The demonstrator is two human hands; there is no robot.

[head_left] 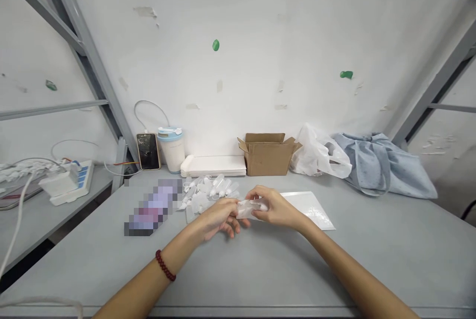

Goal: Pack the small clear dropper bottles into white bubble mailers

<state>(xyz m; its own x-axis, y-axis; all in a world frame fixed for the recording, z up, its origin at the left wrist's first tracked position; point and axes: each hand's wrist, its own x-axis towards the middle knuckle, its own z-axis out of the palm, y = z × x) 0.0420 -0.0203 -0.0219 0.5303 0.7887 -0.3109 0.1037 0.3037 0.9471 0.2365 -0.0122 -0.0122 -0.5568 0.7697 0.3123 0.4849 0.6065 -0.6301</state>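
Note:
Both hands meet above the grey table (260, 269) and pinch one small clear plastic packet (250, 208) between them. My left hand (220, 218), with a red bead bracelet on its wrist, grips the packet's left end. At the packet's right end, the fingers of my right hand (273, 208) are curled round it. A pile of several small clear plastic bottles and packets (210, 190) lies just behind my left hand. A flat white sheet (310, 208) lies under and behind my right hand.
Along the wall stand a phone (148, 151), a white and blue cup (171, 149), a stack of flat white boxes (214, 165), an open cardboard box (267, 154), a white plastic bag (319, 153) and a blue cloth bag (383, 162). A power strip (70, 181) with cables sits left.

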